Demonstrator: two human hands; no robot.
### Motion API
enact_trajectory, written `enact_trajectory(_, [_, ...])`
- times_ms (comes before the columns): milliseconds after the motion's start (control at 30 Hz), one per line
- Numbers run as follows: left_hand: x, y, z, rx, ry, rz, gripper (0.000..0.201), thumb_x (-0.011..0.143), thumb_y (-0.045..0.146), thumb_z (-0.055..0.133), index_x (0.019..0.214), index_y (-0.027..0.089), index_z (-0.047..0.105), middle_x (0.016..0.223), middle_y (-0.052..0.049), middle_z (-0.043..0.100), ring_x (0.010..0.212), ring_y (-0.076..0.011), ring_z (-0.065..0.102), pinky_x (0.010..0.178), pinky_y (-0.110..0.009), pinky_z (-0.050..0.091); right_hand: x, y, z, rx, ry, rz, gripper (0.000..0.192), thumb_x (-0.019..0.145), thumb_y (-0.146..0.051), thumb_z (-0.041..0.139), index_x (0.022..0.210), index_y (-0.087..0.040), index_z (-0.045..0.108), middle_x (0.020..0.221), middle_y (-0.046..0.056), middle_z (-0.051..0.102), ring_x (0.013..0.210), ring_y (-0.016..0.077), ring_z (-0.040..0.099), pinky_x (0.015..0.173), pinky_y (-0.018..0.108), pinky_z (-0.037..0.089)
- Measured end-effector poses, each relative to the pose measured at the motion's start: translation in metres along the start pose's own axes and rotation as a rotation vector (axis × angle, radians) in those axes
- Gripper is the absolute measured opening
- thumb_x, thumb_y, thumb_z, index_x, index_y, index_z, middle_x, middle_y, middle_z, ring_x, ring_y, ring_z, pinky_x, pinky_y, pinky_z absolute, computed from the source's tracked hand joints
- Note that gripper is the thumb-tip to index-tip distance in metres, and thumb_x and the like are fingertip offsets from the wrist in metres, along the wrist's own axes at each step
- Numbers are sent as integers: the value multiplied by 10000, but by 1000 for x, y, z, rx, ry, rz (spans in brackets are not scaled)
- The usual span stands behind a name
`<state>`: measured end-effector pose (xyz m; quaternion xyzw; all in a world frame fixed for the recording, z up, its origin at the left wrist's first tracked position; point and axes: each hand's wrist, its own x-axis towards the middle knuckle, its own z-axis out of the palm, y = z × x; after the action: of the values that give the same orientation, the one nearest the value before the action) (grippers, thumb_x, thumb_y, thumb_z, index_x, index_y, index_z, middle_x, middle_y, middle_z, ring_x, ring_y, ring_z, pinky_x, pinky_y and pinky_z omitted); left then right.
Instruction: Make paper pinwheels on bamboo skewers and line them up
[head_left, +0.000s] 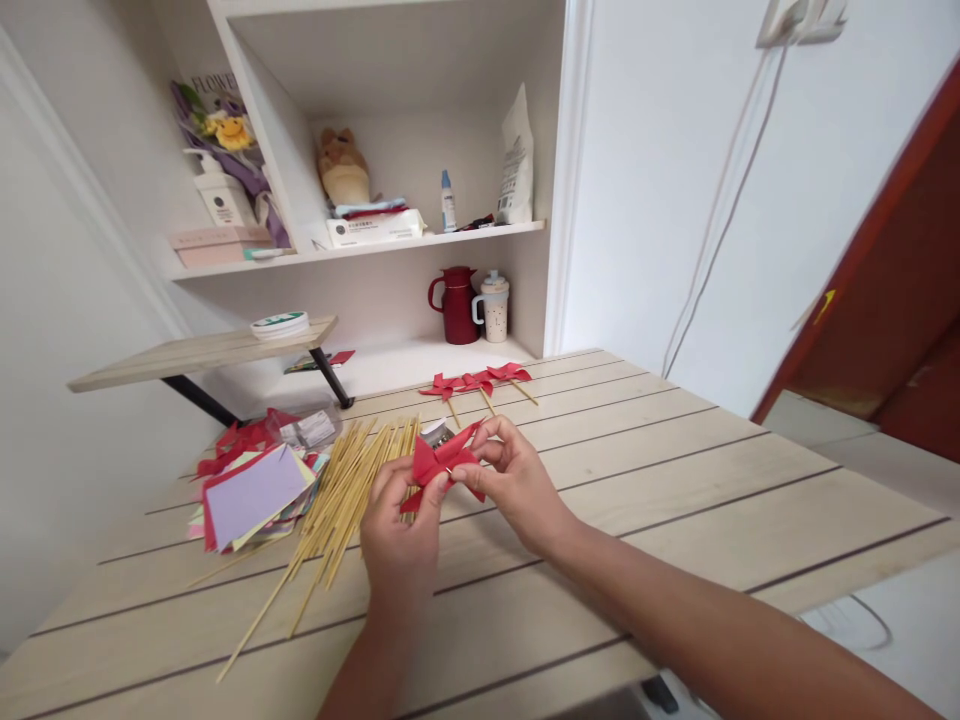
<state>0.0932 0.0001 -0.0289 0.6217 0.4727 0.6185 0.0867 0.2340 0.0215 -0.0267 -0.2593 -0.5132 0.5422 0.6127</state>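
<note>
Pale wood-plank table with dark seams carries it all. Left side: loose heap of thin yellow sticks, stack of coloured paper sheets beside it, lilac on top. Far edge: three red paper pinwheels, side by side.

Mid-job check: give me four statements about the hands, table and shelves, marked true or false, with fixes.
1. The left hand and right hand both hold the red folded paper. True.
2. The lavender sheet lies right of the wooden sticks in the picture. False: the sheet lies left of them.
3. Three red pinwheels lie beyond the hands. True.
4. The dark red jug is in the right hand. False: the jug stands in the white shelving.
</note>
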Motion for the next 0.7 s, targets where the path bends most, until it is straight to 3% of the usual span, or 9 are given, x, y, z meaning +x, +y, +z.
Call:
enact_trajectory(100, [-1,1,0,18,21,16,93,829,312,669,856,235,713,933,-29,681,898,-185,633,748,-267,499,0,-1,1,-35,41,20,461,699,-239,810,1037,-260,498,691,-64,666,573,107,556,579,243,401])
enact_trajectory(233, [-2,-1,-1,42,40,19,107,828,333,670,817,236,716,933,-34,679,884,-191,636,705,-266,499,0,-2,1,-42,51,9,851,689,-239,816,1411,-315,372,661,-86,627,553,112,535,573,257,413])
enact_trajectory(333, [-2,-2,-1,75,61,73,102,840,323,663,809,240,712,923,-25,679,876,-186,637,767,-286,495,1,-1,1,0,36,26,922,682,-231,815,1474,-309,349,661,-84,619,562,109,525,598,271,426])
enact_trajectory(400, [-1,-3,-2,98,72,121,96,845,313,657,806,242,710,918,-21,684,874,-187,638,809,-304,489,2,0,1,7,17,47,807,667,-231,822,1400,-274,488,676,-71,623,585,108,527,637,284,440])
enact_trajectory(500, [0,-3,-2,124,76,164,109,848,317,653,790,241,705,907,-24,691,865,-194,640,829,-328,484,3,0,1,-36,-2,39,498,656,-247,828,1136,-230,697,760,-23,662,654,122,546,652,288,445])
enact_trajectory(600, [0,-3,-3,139,75,182,119,850,320,652,775,240,698,887,-23,692,847,-193,641,839,-343,481,3,0,2,-102,-6,-17,227,686,-277,812,897,-216,756,822,14,692,717,150,566,626,287,440])
enact_trajectory(700, [1,-4,-3,150,63,193,129,856,319,647,763,240,688,874,-22,691,844,-193,643,849,-353,478,2,-2,2,-163,-26,-79,120,732,-301,785,821,-224,764,821,22,707,760,170,593,670,305,461])
